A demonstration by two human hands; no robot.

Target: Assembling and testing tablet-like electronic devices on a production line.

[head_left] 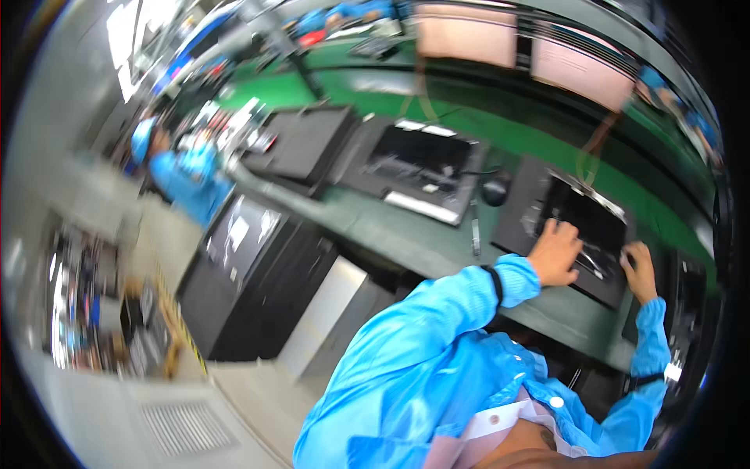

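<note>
In front of me a black display panel [587,217], partly under glossy clear film, rests on a dark foam tray [522,202]. My left hand [556,255] is over the panel's near left part, its fingers bent and spread apart. Beside the panel's right edge is my right hand [641,270], with bent fingers apart and fingertips close to the edge. Blur hides whether the fingertips touch the panel or its film. I see nothing held in either hand.
A second panel [422,156] lies on another tray to the left, with a dark round object [495,187] and a pen-like tool [475,234] between. Black foam trays [301,141] are stacked farther left. A co-worker in blue [183,176] is at the far left.
</note>
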